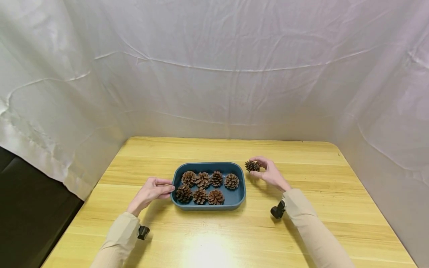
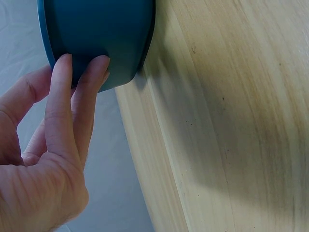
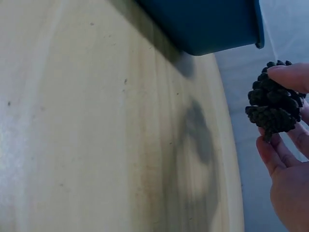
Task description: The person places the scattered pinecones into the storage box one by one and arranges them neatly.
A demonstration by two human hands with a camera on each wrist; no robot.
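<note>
A dark blue rectangular tray (image 1: 210, 207) with rounded corners holds several brown pine cones (image 1: 216, 197), standing in two rough rows. At the tray's left end my left hand (image 1: 154, 191) pinches the rim; in the left wrist view its fingertips (image 2: 99, 65) lie against the tray wall (image 2: 101, 29). Just right of the tray, my right hand (image 1: 269, 174) holds a single darker pine cone (image 1: 252, 166) between thumb and fingers. The right wrist view shows this pine cone (image 3: 273, 99) raised above the table, apart from the tray.
The tray stands on a light wooden table (image 1: 214, 230). Pale fabric curtains (image 1: 228, 93) hang behind it and along both sides. A dark surface (image 1: 30, 197) lies beyond the table's left edge. A small black device (image 1: 277, 210) sits at the right wrist.
</note>
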